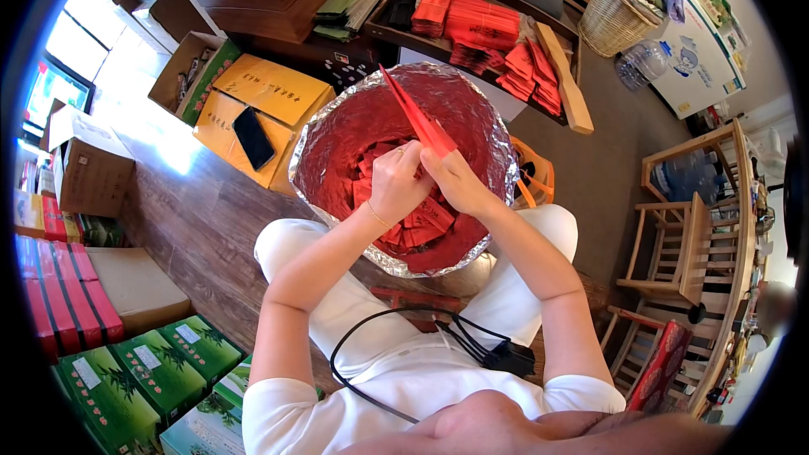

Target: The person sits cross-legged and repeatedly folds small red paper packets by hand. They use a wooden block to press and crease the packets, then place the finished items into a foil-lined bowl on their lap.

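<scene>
While both hands' fingers pinch it shut, red paper strip (419,120) juts long, narrow, creased over foil-lined basin (497,152).

Long red paper strip (419,120), folded narrow, tilted from upper left to lower right at frame ctr, low end pinched between both hands. Below it, foil-lined bowl (497,147), round & crinkly, w/ loose red paper packets (425,219) heaped at bottom.

Green boxes (143,371) lower left, yellow cartons (270,88) under a dark phone (253,137).
</scene>
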Tool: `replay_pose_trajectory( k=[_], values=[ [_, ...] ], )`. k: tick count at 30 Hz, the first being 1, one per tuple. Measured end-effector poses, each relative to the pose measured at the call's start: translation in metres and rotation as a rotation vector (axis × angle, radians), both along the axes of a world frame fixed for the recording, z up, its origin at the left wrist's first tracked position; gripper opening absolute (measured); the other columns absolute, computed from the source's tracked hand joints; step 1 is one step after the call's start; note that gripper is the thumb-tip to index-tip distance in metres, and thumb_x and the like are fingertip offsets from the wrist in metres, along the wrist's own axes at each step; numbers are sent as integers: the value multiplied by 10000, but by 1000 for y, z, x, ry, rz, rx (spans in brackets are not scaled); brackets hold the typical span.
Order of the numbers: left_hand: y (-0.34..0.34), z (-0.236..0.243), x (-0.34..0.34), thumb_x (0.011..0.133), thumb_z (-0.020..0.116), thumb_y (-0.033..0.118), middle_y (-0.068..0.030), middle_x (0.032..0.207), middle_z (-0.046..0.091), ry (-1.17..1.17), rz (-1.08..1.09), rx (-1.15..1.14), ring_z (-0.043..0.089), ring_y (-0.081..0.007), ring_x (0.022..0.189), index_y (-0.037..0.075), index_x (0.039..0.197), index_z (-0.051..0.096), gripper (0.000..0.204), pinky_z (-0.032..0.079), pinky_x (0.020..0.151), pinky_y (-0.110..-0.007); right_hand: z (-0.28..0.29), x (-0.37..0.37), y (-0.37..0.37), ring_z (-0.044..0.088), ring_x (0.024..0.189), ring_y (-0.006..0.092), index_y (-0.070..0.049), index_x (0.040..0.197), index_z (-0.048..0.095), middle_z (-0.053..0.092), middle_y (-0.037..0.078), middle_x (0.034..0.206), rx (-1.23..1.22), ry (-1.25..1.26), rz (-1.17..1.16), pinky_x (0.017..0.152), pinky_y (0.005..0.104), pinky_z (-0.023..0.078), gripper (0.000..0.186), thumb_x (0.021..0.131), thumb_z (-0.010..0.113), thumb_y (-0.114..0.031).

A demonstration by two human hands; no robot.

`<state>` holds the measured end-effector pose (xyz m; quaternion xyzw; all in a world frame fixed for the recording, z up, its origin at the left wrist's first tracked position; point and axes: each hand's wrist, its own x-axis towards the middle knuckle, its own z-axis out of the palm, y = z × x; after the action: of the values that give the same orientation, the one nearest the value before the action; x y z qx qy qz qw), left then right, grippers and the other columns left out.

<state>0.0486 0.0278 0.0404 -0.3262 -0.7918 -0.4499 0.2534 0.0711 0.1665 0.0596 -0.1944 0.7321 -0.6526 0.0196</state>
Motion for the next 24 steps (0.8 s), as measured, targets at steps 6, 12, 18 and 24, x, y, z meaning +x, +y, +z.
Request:
replay_pose_trajectory(
  k=[6,12,18,24],
  values=[
    [0,-6,-2,693,677,39,-114,759,627,23,10,-20,635,-292,659,38,851,563,195,514,583,-363,-4,-10,0,460,1210,186,30,1300,466,553,101,1230,196,217,-71,1047,338,335,490,1024,406,-370],
    [-1,-4,1,671,666,18,-106,761,622,82,-11,-35,636,-296,672,33,852,558,211,516,590,-370,-3,-2,2,513,1149,203,16,1236,513,569,152,1178,84,-54,-25,958,348,413,451,977,526,-353],
    [-8,18,-5,707,633,-14,-127,863,583,35,-106,79,609,-274,801,18,888,548,202,496,687,-320,12,-1,10,509,1155,198,16,1356,419,521,97,1276,-48,-51,29,972,318,408,533,975,542,-336],
    [-11,26,-31,973,435,497,-120,1261,453,-552,-265,1041,530,-238,1061,170,1412,247,579,467,932,-444,26,1,10,410,1335,255,-52,1451,271,378,123,1465,-1198,-698,374,1117,529,338,562,976,496,-250]
  ],
)
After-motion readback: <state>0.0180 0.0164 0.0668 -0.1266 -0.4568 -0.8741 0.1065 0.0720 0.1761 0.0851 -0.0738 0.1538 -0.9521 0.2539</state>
